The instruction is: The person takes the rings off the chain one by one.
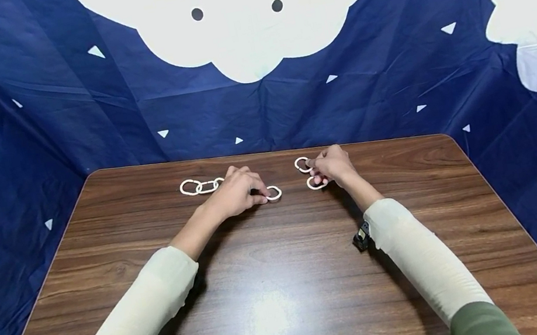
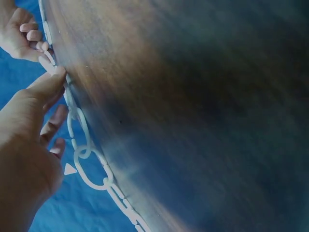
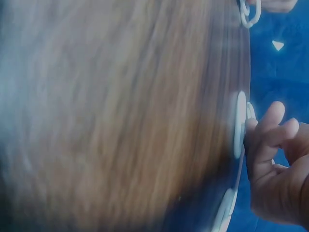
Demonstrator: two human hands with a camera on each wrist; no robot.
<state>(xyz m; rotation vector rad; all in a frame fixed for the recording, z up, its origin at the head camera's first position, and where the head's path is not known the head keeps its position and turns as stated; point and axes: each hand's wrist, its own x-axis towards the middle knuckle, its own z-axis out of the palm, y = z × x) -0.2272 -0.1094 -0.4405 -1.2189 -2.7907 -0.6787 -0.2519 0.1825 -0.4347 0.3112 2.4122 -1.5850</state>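
Note:
My left hand (image 1: 239, 192) pinches a white plastic chain link (image 1: 274, 192) between thumb and fingertips, near the back of the table. Linked rings of a white chain (image 1: 190, 187) lie to its left and run behind the hand, which hides whether they join the pinched link. In the left wrist view several interlocked rings (image 2: 91, 166) trail past the fingers. To the right, my right hand (image 1: 334, 165) has its fingertips on a loose white link (image 1: 302, 165). Another link (image 1: 316, 184) lies just below those fingers, partly covered. A pale link (image 3: 240, 124) shows beside the fingers in the right wrist view.
The brown wood-grain table (image 1: 273, 261) has rounded back corners, and the links lie close to its back edge. A blue cloth (image 1: 195, 108) with white clouds stands behind and at both sides. A small black device (image 1: 362, 236) sits at the right wrist.

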